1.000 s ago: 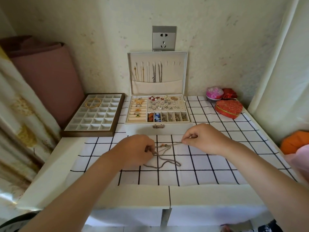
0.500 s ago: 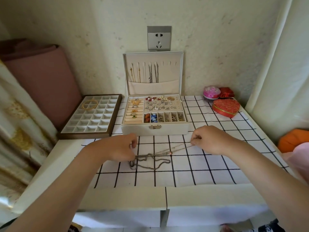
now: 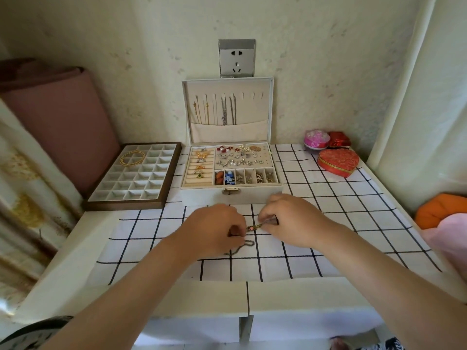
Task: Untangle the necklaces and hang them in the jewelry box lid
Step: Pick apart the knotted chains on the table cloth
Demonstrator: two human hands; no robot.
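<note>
Pinching the tangled dull-metal chain necklaces [image 3: 254,227], left hand [image 3: 214,229] and right hand [image 3: 294,221] perform untangling; next move probably requires freeing one strand for the white box lid [image 3: 255,112].

most of the tangled necklace [image 3: 255,226] beneath the left hand [image 3: 214,228], orange bundle [image 3: 439,210] half beyond the right edge

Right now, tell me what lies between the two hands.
In the head view, a short stretch of beaded necklace spans the gap between the left hand and right hand, both pinching it, over the checked cloth.
</note>
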